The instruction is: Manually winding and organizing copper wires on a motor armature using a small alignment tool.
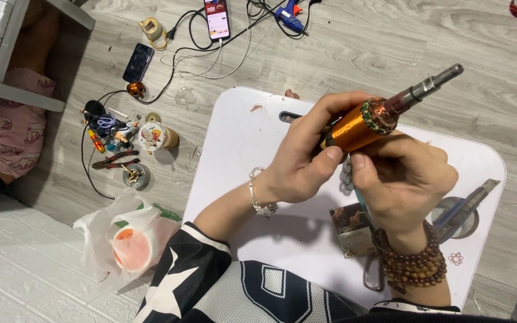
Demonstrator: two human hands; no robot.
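Copper-wound motor rotor (pixel 366 122), one, with a steel shaft pointing up and right, is held above the white lap table (pixel 240 149). Left hand (pixel 303 152) is closed around its orange body; right hand (pixel 405 176) pinches it from below. Near items on the table: one small dark packet (pixel 350 230), one utility knife (pixel 471 200), one roll of tape (pixel 453 218), partly hidden by the right wrist. One plastic bag (pixel 124 236) lies at left. Farther on the floor: one pair of pliers (pixel 113 160), two phones (pixel 137 61) (pixel 217 19), one blue glue gun (pixel 288 16), tangled cables (pixel 210 57).
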